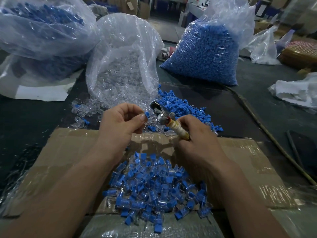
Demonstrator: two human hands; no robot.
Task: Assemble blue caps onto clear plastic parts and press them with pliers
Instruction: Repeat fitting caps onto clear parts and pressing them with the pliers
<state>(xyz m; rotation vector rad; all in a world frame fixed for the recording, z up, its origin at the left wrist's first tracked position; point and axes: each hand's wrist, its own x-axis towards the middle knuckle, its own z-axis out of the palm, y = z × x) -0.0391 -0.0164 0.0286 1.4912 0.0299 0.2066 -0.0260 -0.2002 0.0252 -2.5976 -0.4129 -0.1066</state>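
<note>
Step in hand: cap seated or about to be seated, pressing not yet done.

- Left hand [120, 122] pinches a blue cap [146, 115] between thumb and fingertips, held up at 12 o'clock from the box.
- Right hand [195, 134] is curled round the taped handle of the pliers [164, 119]. The tool head points to 10 o'clock, just beside the cap and not touching it.
- Finished pieces [151, 191] are heaped at 6 o'clock in the cardboard box [72, 152].
- Loose caps [181, 107] lie at 1 o'clock, and the bag of clear parts [123, 69] at 12.

Next move, as I judge it: bring the cap squarely between the jaws, squeeze, then drop the piece on the heap. The fingertips must stay out of the bite.

Unclear:
- Whether a clear part already sits under the cap; any clear part is lost against the clear litter behind.
- How far apart the jaws stand, as the head is blurred.
- The right fingers, which are hidden under the hand.
</note>
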